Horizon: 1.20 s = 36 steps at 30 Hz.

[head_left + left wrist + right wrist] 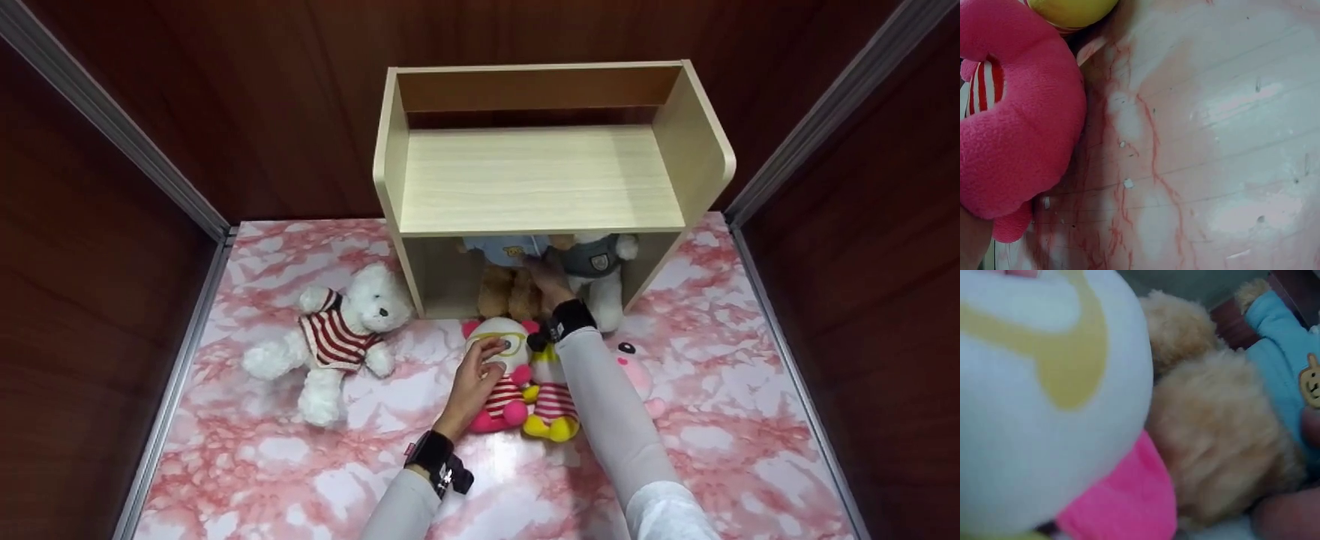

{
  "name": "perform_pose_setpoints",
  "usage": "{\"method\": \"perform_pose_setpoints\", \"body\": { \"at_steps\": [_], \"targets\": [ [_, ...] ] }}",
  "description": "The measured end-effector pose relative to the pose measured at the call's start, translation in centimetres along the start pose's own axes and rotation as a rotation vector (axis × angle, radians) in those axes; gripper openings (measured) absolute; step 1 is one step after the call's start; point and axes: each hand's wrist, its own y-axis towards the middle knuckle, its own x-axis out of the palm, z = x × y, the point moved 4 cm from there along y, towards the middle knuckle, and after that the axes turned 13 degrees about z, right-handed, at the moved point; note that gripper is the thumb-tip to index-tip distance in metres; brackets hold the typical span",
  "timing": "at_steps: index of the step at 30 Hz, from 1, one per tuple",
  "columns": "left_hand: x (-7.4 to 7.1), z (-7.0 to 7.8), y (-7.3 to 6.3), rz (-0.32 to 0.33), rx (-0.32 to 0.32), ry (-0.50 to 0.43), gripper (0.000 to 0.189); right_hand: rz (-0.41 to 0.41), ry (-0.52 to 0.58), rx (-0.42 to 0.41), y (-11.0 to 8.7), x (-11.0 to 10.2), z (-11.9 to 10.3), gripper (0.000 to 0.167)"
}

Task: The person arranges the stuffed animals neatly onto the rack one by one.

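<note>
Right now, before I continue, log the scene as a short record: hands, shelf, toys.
left hand: touches the white-faced, pink plush toy with yellow glasses
right hand: inside the pale wood-toned shelf, lower compartment, at the tan plush bear in a blue shirt; grip unclear
right of that bear: white plush toy in a grey shirt
left of shelf: white plush bear in a red-striped sweater
right of glasses toy: yellow-footed plush toy in pink stripes
farthest right, partly hidden: pink plush toy

Dark red-brown wood-grain walls [292,112] rise behind and on both sides, grey metal strips [120,127] lining their corners. The floor [285,480] is marbled pink and white — glossy, with pale glare near the front. A light wood two-level shelf [540,180] — open-fronted — stands at the back.
</note>
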Motion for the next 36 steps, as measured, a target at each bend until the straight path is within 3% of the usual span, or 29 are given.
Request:
{"method": "perform_pose_setpoints", "body": {
  "at_steps": [5,9,11,16,18,23,26,29,32,36],
  "targets": [
    [0.4,0.1,-0.3,-0.004,0.001,-0.003,0.045,0.090,-0.235,-0.002,0.0,-1.0,-0.4,0.046],
    [0.6,0.1,-0.5,-0.002,-0.027,-0.008,0.046,0.144,-0.411,-0.092,-0.2,-1.5,-1.1,0.033],
    [0.7,0.1,-0.6,0.003,-0.033,-0.007,0.046,0.130,-0.470,-0.155,-0.6,-1.5,-1.6,0.031],
    [0.5,-0.6,-0.5,0.017,-0.003,0.000,0.044,-0.010,-0.641,-0.280,-2.2,-1.7,-3.7,0.024],
    [0.3,-0.5,-0.4,0.019,0.009,-0.003,0.044,-0.025,-0.751,-0.368,-3.0,-2.0,-4.8,0.021],
    [-0.4,0.4,-0.3,0.023,0.012,-0.012,0.043,-0.006,-0.992,-0.688,-5.4,-1.7,-6.1,0.019],
    [-0.5,0.5,-0.3,0.023,0.004,-0.012,0.043,-0.129,-1.143,-0.864,-6.5,-0.8,-5.7,0.017],
    [-0.3,0.4,-0.3,0.010,-0.004,-0.008,0.043,-0.254,-1.258,-0.970,-7.3,-0.4,-5.0,0.014],
    [-0.1,0.3,-0.3,-0.009,-0.013,0.004,0.043,-0.267,-1.354,-0.976,-7.4,-0.9,-4.3,0.019],
    [0.1,0.2,-0.3,-0.013,-0.022,0.020,0.043,-0.278,-1.418,-0.871,-6.9,-1.7,-3.7,0.026]
  ]
}}
